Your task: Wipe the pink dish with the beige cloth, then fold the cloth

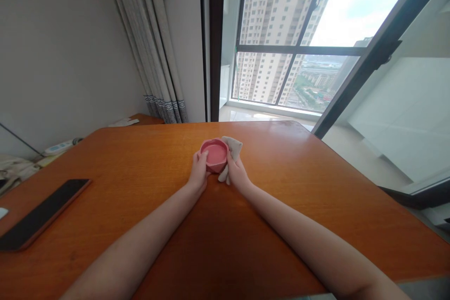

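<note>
A small pink dish [215, 153] with a raised, faceted rim is held between my two hands above the wooden table [147, 159]. My left hand [198, 168] grips its left side, thumb over the rim and fingers underneath. On the other side, my right hand [237, 172] holds a pale cloth [233, 146] against the dish's outer wall. Part of the cloth sticks up past the rim, and another part hangs below the fingers. The dish's underside is hidden.
A long black flat object [44, 215] with a reddish edge lies on the table at the left. Beyond the left edge are a white power strip [59, 147] and some fabric. A grey curtain [154, 47] hangs behind, and a large window [281, 47] is at the back right.
</note>
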`<state>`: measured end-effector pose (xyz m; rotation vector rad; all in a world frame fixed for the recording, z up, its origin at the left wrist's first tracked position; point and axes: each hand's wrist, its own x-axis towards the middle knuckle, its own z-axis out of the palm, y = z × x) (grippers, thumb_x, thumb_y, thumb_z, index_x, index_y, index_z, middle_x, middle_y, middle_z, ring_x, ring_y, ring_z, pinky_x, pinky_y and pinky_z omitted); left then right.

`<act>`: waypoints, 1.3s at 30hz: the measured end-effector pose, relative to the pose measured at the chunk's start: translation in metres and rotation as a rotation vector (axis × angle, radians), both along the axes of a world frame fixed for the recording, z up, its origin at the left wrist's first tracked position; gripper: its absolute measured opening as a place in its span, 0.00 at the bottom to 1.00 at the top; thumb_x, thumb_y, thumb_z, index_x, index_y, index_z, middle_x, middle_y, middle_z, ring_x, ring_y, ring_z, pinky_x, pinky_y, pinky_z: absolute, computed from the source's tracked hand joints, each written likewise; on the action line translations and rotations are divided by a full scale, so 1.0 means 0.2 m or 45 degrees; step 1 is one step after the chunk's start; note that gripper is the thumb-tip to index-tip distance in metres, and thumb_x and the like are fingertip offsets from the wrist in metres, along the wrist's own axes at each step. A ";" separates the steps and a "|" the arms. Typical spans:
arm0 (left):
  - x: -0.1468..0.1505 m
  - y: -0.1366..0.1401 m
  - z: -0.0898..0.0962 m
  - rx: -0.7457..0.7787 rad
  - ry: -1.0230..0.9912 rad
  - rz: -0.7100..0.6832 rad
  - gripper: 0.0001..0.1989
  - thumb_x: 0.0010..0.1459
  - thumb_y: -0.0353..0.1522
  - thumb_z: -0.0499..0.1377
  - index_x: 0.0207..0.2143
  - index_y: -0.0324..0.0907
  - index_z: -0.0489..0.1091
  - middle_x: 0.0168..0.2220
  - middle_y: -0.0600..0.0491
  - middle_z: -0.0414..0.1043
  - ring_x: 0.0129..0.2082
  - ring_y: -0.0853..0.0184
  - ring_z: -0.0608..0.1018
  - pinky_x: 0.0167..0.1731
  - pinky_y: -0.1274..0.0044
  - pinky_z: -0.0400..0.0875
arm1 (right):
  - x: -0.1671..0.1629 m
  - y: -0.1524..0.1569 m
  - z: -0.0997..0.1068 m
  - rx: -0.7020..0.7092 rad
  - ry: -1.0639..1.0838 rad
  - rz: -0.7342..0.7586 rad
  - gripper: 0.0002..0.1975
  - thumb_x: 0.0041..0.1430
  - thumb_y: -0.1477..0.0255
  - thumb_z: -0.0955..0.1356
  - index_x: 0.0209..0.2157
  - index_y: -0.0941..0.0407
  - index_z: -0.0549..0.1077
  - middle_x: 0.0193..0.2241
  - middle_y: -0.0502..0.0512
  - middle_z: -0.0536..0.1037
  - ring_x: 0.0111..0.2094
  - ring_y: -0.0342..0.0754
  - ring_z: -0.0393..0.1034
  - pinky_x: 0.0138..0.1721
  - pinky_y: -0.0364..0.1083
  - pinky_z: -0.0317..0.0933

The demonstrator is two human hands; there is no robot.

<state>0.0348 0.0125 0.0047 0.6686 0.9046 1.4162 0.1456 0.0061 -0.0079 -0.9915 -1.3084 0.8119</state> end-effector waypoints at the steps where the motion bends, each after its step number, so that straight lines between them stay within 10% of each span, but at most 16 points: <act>1: 0.00 0.00 0.00 0.009 -0.010 0.049 0.16 0.52 0.36 0.59 0.44 0.47 0.63 0.44 0.53 0.68 0.39 0.67 0.73 0.31 0.78 0.72 | -0.02 -0.01 0.00 0.011 -0.010 -0.002 0.23 0.64 0.61 0.55 0.58 0.51 0.56 0.57 0.56 0.64 0.57 0.47 0.59 0.58 0.56 0.55; 11: 0.02 -0.02 0.04 -0.027 -0.009 -0.218 0.19 0.50 0.37 0.61 0.43 0.43 0.63 0.44 0.49 0.69 0.38 0.66 0.74 0.34 0.72 0.74 | 0.09 0.03 0.06 0.048 -0.006 -0.007 0.19 0.63 0.66 0.57 0.53 0.55 0.63 0.52 0.58 0.69 0.54 0.49 0.63 0.58 0.55 0.55; 20: 0.03 -0.03 0.04 0.090 -0.081 0.001 0.16 0.51 0.36 0.61 0.43 0.43 0.64 0.43 0.51 0.70 0.40 0.66 0.75 0.37 0.74 0.74 | 0.00 -0.02 0.01 0.010 -0.072 -0.097 0.27 0.63 0.62 0.57 0.62 0.54 0.50 0.62 0.57 0.55 0.61 0.47 0.52 0.60 0.53 0.51; 28: -0.01 0.00 0.09 -0.052 0.186 -0.299 0.20 0.49 0.39 0.62 0.44 0.43 0.64 0.45 0.48 0.69 0.40 0.64 0.75 0.32 0.72 0.75 | 0.14 0.08 0.06 0.038 0.165 0.092 0.16 0.59 0.62 0.62 0.46 0.52 0.71 0.47 0.50 0.74 0.50 0.50 0.67 0.56 0.52 0.57; 35: 0.02 0.01 0.05 -0.035 0.031 -0.083 0.14 0.54 0.34 0.56 0.43 0.42 0.61 0.44 0.48 0.68 0.39 0.66 0.75 0.36 0.71 0.75 | 0.04 0.03 0.01 -0.103 0.281 0.007 0.20 0.58 0.58 0.62 0.51 0.48 0.67 0.52 0.51 0.71 0.54 0.49 0.64 0.57 0.54 0.56; 39: 0.01 -0.01 0.07 -0.126 0.119 -0.258 0.19 0.52 0.38 0.60 0.45 0.45 0.59 0.43 0.50 0.69 0.35 0.67 0.76 0.33 0.70 0.75 | 0.09 0.05 0.03 -0.006 0.252 -0.020 0.19 0.59 0.61 0.62 0.51 0.51 0.68 0.51 0.51 0.71 0.53 0.49 0.64 0.57 0.52 0.55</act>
